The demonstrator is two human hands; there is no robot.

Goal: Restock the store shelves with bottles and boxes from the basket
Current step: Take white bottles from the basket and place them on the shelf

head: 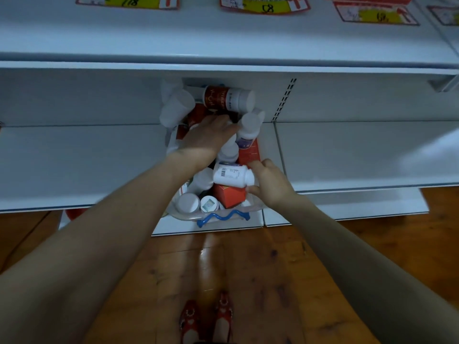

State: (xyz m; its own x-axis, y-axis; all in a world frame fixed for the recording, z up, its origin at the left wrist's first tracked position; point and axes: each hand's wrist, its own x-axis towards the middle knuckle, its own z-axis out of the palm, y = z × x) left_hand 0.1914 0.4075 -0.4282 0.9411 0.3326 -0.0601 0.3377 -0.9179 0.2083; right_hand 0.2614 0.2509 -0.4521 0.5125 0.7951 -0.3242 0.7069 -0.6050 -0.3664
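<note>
A clear plastic basket (250, 207) with a wavy blue handle (222, 218) sits on the low white shelf (82, 160), its near rim reaching the shelf's front edge. It is heaped with white bottles and red boxes.

The right hand (269, 183) grasps a white bottle (232, 174) lying on its side above the near part of the basket: the fingers curl over the capped end, thumb below and fingertips above, and the barcode label faces up. Just under this bottle a red box (229, 194) stands in the basket, and two white caps (188, 202) show at the near left corner.

The left hand (210, 137) reaches farther in, palm down and fingers spread flat over the pile. Its fingertips rest beside a white-capped bottle with a purple label (248, 130); whether the hand grips anything beneath it cannot be told.

At the far end a bottle with a dark red label (227, 98) lies on its side atop the heap.

Yellow price tags (267, 6) hang on the upper shelf edge. Below, red shoes (206, 316) stand on the wooden floor (260, 281).
</note>
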